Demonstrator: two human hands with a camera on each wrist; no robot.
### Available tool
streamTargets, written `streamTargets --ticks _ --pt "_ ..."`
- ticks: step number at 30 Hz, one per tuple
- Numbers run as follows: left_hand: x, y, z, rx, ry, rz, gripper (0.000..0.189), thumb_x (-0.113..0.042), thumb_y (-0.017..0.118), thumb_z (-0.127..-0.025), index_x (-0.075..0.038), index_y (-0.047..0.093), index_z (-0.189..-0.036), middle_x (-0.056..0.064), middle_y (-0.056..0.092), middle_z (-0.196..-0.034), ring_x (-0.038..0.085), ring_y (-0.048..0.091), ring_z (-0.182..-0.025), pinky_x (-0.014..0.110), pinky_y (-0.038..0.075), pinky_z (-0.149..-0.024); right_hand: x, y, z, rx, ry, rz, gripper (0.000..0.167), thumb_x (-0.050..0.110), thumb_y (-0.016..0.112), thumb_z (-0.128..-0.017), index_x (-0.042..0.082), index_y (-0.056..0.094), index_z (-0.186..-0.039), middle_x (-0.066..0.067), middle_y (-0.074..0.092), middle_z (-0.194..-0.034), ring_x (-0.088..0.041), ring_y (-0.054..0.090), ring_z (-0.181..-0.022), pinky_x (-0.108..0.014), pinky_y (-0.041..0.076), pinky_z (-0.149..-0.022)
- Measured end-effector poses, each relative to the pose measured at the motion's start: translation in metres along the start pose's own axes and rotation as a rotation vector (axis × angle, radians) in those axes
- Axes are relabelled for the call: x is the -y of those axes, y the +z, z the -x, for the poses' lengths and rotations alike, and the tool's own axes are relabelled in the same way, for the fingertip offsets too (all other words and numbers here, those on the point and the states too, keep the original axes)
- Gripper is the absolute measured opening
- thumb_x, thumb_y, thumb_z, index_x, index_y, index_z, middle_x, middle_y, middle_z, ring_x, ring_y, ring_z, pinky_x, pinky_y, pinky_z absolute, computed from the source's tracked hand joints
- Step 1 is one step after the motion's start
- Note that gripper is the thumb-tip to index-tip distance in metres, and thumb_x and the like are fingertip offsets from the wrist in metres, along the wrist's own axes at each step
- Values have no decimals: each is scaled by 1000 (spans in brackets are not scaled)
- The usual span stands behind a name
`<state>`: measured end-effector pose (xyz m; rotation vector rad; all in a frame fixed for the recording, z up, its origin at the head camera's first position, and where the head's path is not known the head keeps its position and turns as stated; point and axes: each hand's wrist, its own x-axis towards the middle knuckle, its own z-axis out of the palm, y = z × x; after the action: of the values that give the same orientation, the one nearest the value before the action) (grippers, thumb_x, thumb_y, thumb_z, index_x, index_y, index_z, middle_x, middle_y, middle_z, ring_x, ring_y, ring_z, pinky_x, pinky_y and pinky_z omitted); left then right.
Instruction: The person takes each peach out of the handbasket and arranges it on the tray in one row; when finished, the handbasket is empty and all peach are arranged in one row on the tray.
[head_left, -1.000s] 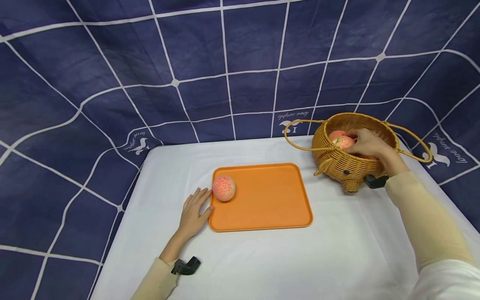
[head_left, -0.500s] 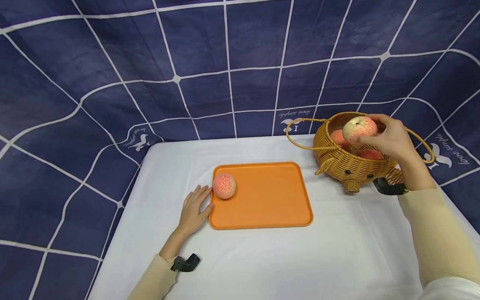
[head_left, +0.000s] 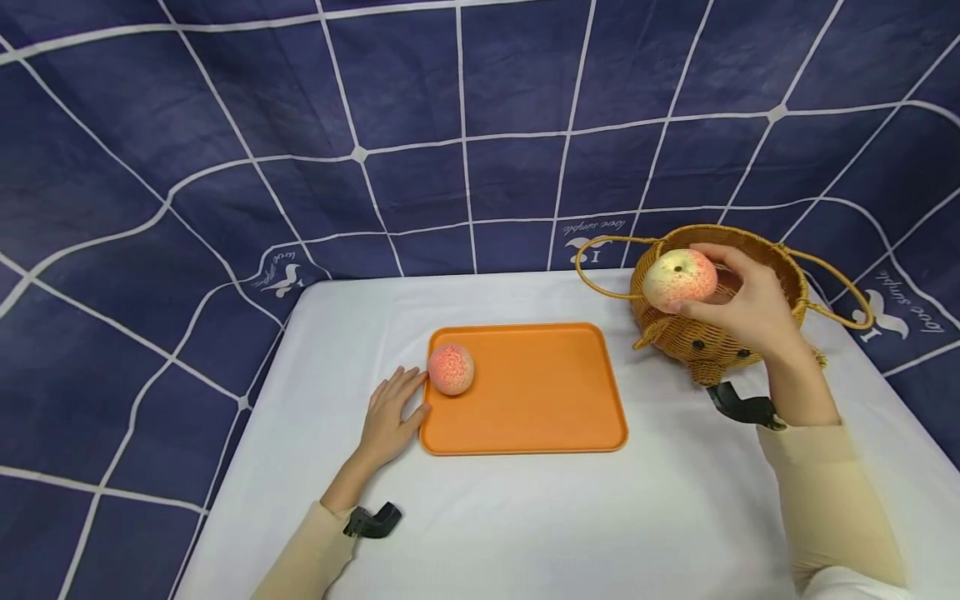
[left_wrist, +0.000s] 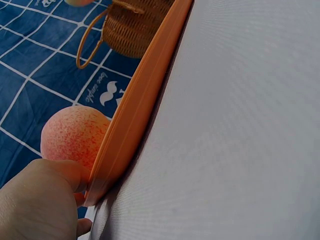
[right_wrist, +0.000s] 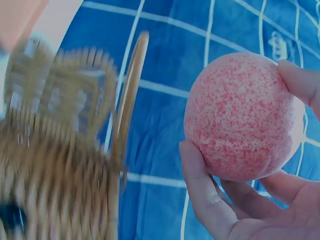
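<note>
My right hand (head_left: pixel 750 304) grips a speckled pink and yellow peach (head_left: pixel 678 280) between thumb and fingers, above the left side of a wicker basket (head_left: pixel 678 333) with an animal face. In the right wrist view the held peach (right_wrist: pixel 242 117) shows its pink side, fingers curled round it. A second peach (head_left: pixel 451 369) sits at the upper left of an orange tray (head_left: pixel 540 392). Beside that tray's left edge my left hand (head_left: pixel 390 421) rests on the white cloth, fingers extended and fingertips at the rim. In the left wrist view the thumb lies by the tray edge (left_wrist: pixel 132 115).
Two loop handles stick out from the basket, the left handle (head_left: pixel 592 279) toward the tray. My hand and the peach hide much of the basket's inside. A dark blue gridded cloth (head_left: pixel 517 183) rises behind the white tabletop (head_left: pixel 517 525).
My right hand has lifted a peach out of the basket and carried it left, over the rim. The left hand stays by the tray.
</note>
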<state>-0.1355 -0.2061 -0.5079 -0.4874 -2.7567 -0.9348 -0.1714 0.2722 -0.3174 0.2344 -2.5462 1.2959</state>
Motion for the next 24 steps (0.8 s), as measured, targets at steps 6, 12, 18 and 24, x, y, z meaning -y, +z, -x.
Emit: streamTargets --ticks 6,12,18,24 --pt "2 2 0 -20 20 -4 53 -24 65 -90 -6 54 -138 18 51 -145 41 36 -141 60 21 -116 14 35 7 86 -39 -158 75 -8 81 -70 -1 50 -138 13 53 -116 1 58 -97 -7 51 -78" --pt "1 0 1 -11 6 -5 54 -25 65 -90 -7 54 -139 18 50 -146 40 35 -142 59 20 -116 21 75 6 205 -40 -286 74 -9 80 -70 -5 48 -137 -9 54 -124 -5 61 -99 -13 55 -80" --pt "1 0 0 -3 2 -7 54 -26 64 -90 -7 53 -140 17 49 -147 40 34 -143 59 20 -117 24 116 2 308 -6 -355 74 -8 79 -70 -3 49 -137 -19 50 -136 -25 58 -113 -20 56 -84" --pt "1 0 0 -6 5 -12 54 -25 64 -90 -7 54 -139 18 49 -146 40 35 -142 59 20 -117 26 152 3 401 59 -375 75 -3 81 -70 4 49 -138 -15 50 -140 -35 56 -120 -31 57 -87"
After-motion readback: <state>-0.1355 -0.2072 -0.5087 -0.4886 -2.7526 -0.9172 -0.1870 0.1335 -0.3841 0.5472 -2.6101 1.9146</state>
